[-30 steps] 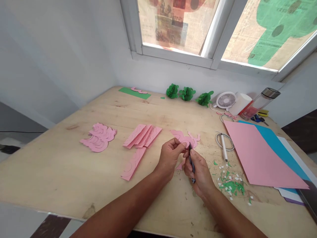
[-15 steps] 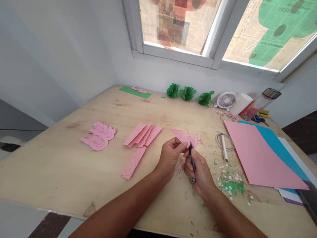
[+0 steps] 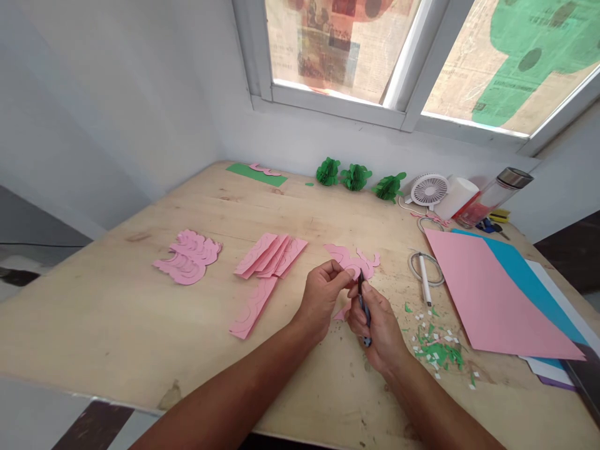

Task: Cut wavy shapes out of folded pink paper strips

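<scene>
My left hand (image 3: pixel 323 292) pinches a pink paper piece (image 3: pixel 350 272) between thumb and fingers. Closed round a dark pen-like cutting tool (image 3: pixel 364 312) is my right hand (image 3: pixel 379 319); the tool's tip meets the edge of that paper. Pink paper scraps (image 3: pixel 368 257) lie just beyond the fingertips, and another shows partly between the hands. To the left are folded pink strips with drawn curves (image 3: pixel 270 256) and a single strip (image 3: pixel 253 309). A pile of cut, wavy pink shapes (image 3: pixel 190 257) lies farther left.
On the right are a white pen (image 3: pixel 424 279) on a cable, green and white scraps (image 3: pixel 439 353) and large coloured sheets (image 3: pixel 497 294). Green paper balls (image 3: pixel 356 177), a small fan (image 3: pixel 429 190) and a bottle (image 3: pixel 494 195) stand at the back. A green sheet (image 3: pixel 255 175) lies back left.
</scene>
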`<state>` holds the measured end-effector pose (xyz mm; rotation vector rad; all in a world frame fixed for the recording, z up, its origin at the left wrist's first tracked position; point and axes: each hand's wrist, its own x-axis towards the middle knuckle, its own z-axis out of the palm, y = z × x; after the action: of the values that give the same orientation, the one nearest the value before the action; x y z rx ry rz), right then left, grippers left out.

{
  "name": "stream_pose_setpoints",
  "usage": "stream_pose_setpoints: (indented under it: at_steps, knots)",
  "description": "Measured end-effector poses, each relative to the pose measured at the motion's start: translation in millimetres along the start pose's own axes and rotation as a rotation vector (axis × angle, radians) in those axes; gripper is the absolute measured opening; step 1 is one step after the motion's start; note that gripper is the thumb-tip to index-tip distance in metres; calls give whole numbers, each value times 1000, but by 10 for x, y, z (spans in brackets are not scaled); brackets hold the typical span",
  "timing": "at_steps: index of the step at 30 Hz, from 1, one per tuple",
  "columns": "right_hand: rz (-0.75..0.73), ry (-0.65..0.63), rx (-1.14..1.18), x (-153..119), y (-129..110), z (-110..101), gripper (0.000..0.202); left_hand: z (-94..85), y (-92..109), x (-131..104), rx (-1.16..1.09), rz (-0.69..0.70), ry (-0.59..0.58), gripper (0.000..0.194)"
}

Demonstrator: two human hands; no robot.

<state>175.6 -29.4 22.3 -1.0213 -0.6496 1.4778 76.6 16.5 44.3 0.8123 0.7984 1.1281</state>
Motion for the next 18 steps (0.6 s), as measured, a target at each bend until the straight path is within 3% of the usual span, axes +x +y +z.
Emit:
stream_pose_setpoints:
  at_steps: [18]
  knots:
    - [38, 12, -19, -12, -17, 27, 41, -9, 17, 8, -30, -7, 61, 28]
